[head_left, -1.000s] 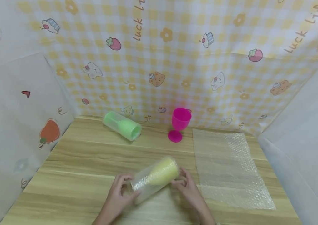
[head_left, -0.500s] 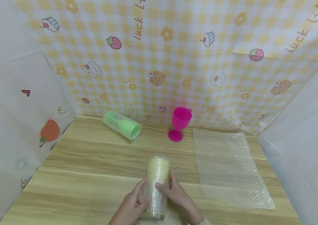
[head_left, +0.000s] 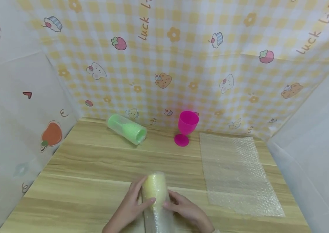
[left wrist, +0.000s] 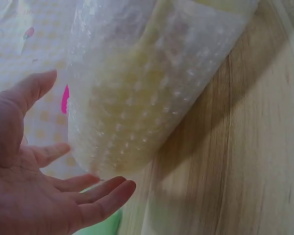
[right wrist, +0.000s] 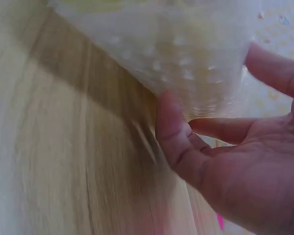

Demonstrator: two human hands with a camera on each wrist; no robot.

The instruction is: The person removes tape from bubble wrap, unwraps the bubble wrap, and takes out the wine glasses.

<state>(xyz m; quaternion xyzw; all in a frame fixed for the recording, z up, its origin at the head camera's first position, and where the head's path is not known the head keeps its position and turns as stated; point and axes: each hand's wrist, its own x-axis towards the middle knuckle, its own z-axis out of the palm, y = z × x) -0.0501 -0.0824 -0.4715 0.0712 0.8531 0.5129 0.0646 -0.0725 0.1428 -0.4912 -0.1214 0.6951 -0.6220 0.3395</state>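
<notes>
A yellow goblet (head_left: 154, 184) lies inside a roll of clear bubble wrap (head_left: 159, 221) near the front of the table, its bowl toward the back. My left hand (head_left: 132, 204) is on the left of the roll, thumb over it in the head view. In the left wrist view that hand's fingers (left wrist: 108, 198) are spread and nearly straight at the roll's end, with the thumb apart. On the other side, my right hand (head_left: 186, 208) holds the roll between its thumb and curled fingers (right wrist: 174, 132). The goblet's stem shows through the plastic in the left wrist view.
A green goblet in bubble wrap (head_left: 126, 128) lies at the back left. Behind the hands stands an upright pink goblet (head_left: 188, 122). A flat bubble wrap sheet (head_left: 237, 178) covers the table's right side. A checked cloth (head_left: 193, 64) hangs along the back edge.
The roll has turned from slanting to pointing away from me, then shifted left and nearer. My left hand has moved up to its far end; the right hand has followed along the right side.
</notes>
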